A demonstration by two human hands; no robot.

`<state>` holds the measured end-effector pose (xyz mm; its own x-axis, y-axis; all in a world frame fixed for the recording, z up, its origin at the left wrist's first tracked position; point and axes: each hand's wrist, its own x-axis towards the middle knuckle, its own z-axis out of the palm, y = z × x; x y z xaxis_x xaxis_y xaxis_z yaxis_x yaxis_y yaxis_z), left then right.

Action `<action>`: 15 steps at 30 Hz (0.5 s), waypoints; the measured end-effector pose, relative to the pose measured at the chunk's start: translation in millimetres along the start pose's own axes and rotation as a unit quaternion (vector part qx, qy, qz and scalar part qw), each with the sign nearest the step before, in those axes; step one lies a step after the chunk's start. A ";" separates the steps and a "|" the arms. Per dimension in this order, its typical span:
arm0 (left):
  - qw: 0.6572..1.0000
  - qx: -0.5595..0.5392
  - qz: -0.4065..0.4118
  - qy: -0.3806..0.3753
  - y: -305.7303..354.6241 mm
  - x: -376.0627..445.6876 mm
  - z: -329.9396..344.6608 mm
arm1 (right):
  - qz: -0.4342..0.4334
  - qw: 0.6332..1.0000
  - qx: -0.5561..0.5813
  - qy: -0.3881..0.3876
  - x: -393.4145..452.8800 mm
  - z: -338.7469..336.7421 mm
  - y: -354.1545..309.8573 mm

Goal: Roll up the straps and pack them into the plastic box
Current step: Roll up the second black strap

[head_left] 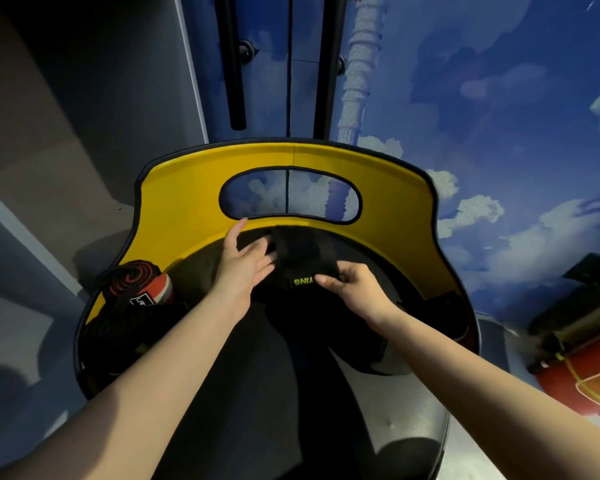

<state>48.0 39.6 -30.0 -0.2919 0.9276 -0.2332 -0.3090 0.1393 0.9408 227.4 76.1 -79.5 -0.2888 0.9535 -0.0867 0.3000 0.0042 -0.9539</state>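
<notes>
Straps, two: one black cloth strap (302, 258) pinched by right hand (352, 289), open left hand (243, 259) touching; one rolled red-black strap (139, 282) left of it.

A yellow chair back (187, 188) with black edging curves across the middle, and it has an oval opening (290, 195) near its top. Behind it stands a wall with a painted blue sky and white clouds (482, 116). Two black vertical bars (234, 64) are fixed on this wall. At the right edge lies an orange-red object (582, 382) with yellow cord around it.
</notes>
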 end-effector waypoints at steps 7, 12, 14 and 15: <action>0.948 0.266 -0.078 -0.155 -37.0 -6.8 2.1 | 0.001 0.972 0.235 -0.013 -7.6 -0.9 -16.1; 0.969 0.235 -0.016 -0.070 -28.3 -5.2 2.5 | -0.003 0.999 -0.041 -0.028 -9.8 -4.5 -16.3; 0.974 0.223 -0.001 -0.045 -26.7 -4.5 3.5 | -0.011 0.974 -0.226 -0.024 -12.7 -7.0 -13.1; 0.976 0.215 -0.001 -0.029 -25.4 -4.5 3.9 | -0.019 0.966 -0.256 -0.016 -14.6 -6.8 -11.3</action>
<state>60.7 33.3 -51.9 -0.2359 0.9436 -0.2325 0.1033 0.2623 0.9595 234.4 64.1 -65.5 -0.3342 0.9398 -0.0716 0.6964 0.1950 -0.6907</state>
